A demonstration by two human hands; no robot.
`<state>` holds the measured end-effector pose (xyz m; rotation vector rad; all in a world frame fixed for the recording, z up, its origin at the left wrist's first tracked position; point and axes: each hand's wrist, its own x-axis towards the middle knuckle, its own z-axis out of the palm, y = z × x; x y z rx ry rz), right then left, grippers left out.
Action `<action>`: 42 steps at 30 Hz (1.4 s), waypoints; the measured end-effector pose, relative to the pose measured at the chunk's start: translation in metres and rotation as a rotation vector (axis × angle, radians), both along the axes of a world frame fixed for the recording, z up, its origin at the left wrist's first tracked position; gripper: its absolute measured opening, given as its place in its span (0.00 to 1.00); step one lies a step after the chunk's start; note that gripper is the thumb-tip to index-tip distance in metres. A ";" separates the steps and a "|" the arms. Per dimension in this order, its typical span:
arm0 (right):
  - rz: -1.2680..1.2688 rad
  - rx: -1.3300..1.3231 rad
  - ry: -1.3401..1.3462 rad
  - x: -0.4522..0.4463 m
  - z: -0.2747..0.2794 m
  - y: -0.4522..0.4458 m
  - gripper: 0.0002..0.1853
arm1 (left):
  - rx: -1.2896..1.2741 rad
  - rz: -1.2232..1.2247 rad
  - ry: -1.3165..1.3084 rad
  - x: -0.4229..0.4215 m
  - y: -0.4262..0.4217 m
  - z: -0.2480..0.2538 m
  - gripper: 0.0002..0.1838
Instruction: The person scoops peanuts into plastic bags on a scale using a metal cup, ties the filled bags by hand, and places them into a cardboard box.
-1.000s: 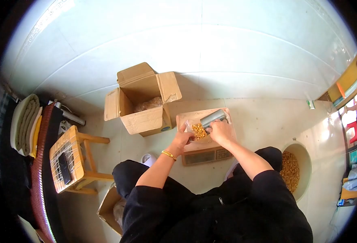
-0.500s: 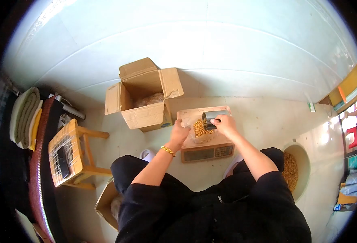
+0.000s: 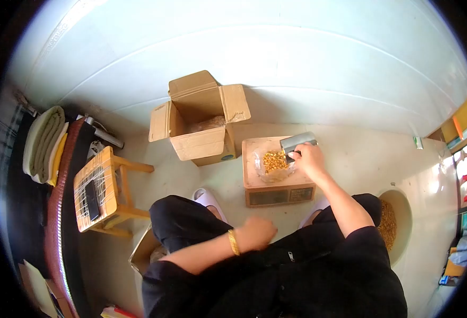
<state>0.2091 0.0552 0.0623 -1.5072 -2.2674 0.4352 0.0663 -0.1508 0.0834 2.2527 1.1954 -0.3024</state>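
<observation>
Withdrawn from the bag's edge since the earlier frame, the left hand (image 3: 259, 233) hung before the lap, blurred, above the black trousers (image 3: 180, 220); whether it held anything could not be told. Beside the right knee, a round pale tub (image 3: 402, 228) contained loose corn-like kernels (image 3: 386, 228). Farther forward, a clear plastic bag (image 3: 268, 174) with similar kernels inside sat on the platform of a digital weighing scale (image 3: 251, 182), its left side no longer gripped; its support thus appeared to have passed to the scale, leaving the work at the bag to one hand. Well apart from the left, the right hand (image 3: 308, 157) was closed around the black handle of a metal scoop (image 3: 298, 140), whose mouth faced the bag. Beyond, to the left, an open cardboard box (image 3: 199, 147) stood before the pale wall (image 3: 297, 53).
</observation>
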 end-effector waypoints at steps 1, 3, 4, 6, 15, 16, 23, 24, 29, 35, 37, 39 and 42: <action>-0.039 -0.034 0.002 0.000 0.000 0.003 0.12 | -0.063 -0.017 0.031 0.011 -0.012 -0.023 0.10; -0.040 -0.004 -0.016 0.003 0.001 0.006 0.11 | -0.038 -0.004 -0.022 0.019 -0.036 -0.081 0.10; -0.049 -0.011 -0.015 0.004 0.004 0.005 0.11 | -0.017 0.006 -0.071 0.023 -0.038 -0.099 0.10; -0.064 -0.023 -0.032 0.009 0.006 0.006 0.11 | -0.048 0.024 -0.044 0.018 -0.034 -0.106 0.10; -0.061 -0.081 -0.012 0.011 0.016 0.012 0.11 | 0.144 0.040 -0.102 0.017 -0.038 -0.109 0.08; -0.096 -0.135 0.067 0.014 0.017 0.014 0.11 | 0.127 0.038 -0.120 0.018 -0.039 -0.110 0.08; -0.141 -0.172 0.115 0.018 0.037 0.005 0.12 | 0.178 0.039 -0.147 0.019 -0.033 -0.104 0.07; -0.127 -0.155 0.121 0.019 0.033 0.004 0.12 | 0.174 0.037 -0.150 0.021 -0.033 -0.105 0.07; -0.130 -0.034 -0.011 0.022 0.001 0.020 0.13 | 0.188 0.017 -0.144 0.020 -0.031 -0.107 0.07; -0.252 -0.300 0.259 0.029 0.032 0.016 0.13 | 0.191 0.011 -0.147 0.017 -0.032 -0.105 0.07; -0.262 -0.398 0.441 0.031 0.067 0.006 0.15 | 0.177 0.013 -0.158 0.017 -0.033 -0.104 0.07; -0.212 -0.428 0.503 0.036 0.085 0.004 0.16 | 0.164 0.019 -0.162 0.016 -0.033 -0.102 0.08; -0.298 -0.519 0.662 0.041 0.095 0.007 0.13 | 0.151 0.013 -0.158 0.017 -0.032 -0.100 0.08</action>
